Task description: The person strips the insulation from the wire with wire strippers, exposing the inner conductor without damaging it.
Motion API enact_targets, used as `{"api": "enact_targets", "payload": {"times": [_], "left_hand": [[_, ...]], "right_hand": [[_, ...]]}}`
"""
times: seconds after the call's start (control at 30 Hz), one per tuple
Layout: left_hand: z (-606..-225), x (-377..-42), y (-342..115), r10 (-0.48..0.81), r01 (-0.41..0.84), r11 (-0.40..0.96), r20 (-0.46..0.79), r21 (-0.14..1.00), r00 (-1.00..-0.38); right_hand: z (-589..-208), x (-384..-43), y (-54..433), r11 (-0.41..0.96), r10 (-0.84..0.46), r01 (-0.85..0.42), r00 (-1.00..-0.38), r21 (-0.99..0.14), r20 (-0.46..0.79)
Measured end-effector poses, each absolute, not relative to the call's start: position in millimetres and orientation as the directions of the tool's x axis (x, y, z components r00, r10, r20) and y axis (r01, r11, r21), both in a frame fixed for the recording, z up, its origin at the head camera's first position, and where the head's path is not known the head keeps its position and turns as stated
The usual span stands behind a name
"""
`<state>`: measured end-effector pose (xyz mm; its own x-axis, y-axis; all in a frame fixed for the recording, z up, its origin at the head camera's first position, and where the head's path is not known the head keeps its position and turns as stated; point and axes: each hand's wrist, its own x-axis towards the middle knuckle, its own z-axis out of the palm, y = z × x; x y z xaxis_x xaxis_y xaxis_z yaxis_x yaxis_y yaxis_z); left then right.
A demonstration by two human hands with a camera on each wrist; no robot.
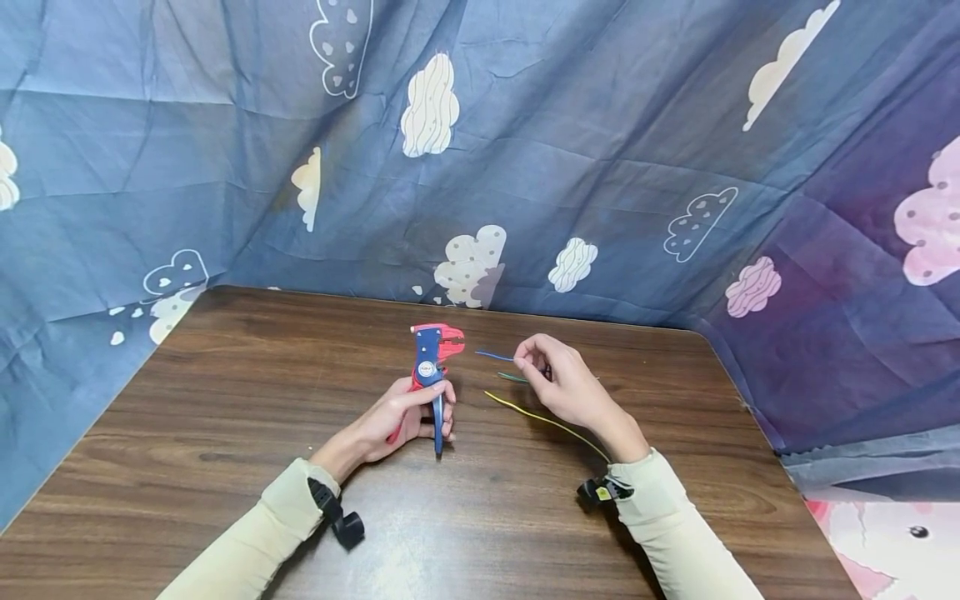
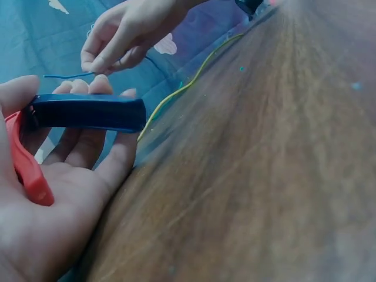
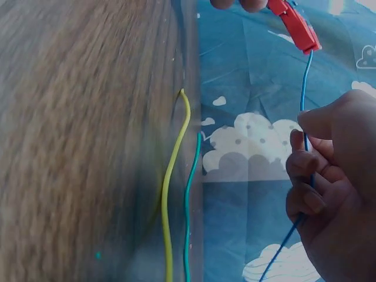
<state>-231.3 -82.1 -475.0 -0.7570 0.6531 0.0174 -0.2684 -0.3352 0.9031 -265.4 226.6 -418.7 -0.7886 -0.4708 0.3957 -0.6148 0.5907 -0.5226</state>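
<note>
My left hand (image 1: 401,415) grips a wire stripper (image 1: 429,343) with red jaws and blue and red handles. Its fingers wrap the blue handle (image 2: 88,111), while the red handle (image 2: 30,170) lies against the palm. The stripper's head points away from me, its jaws facing right. Opposite it, my right hand (image 1: 562,385) pinches a blue wire (image 1: 492,356) between thumb and forefinger, the free end pointing left at the jaws. In the head view a small gap separates that end from the jaws. The wire's rear part (image 3: 279,255) trails out below the right palm.
On the brown wooden table (image 1: 225,400) lie a yellow wire (image 1: 551,421) and a green wire (image 1: 512,377), the yellow running under the right wrist. Small green bits (image 2: 241,69) dot the tabletop. A blue cloud-patterned cloth (image 1: 525,167) hangs behind the far edge.
</note>
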Motion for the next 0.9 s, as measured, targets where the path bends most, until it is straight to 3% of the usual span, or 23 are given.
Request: {"api": "enact_targets", "payload": {"times": [0.23, 0.9], "left_hand": [[-476.4, -229.9, -81.0, 0.678, -0.267, -0.302, 0.009, 0.915, -0.735], [-477.8, -227.2, -78.8, 0.619, -0.194, -0.317, 0.047, 0.929, -0.784]], "right_hand": [[-415.3, -262.1, 222.7, 0.578, -0.469, -0.641, -0.767, -0.505, 0.437], [-411.6, -260.5, 221.3, 0.577, -0.457, -0.658, -0.751, -0.483, 0.477]]}}
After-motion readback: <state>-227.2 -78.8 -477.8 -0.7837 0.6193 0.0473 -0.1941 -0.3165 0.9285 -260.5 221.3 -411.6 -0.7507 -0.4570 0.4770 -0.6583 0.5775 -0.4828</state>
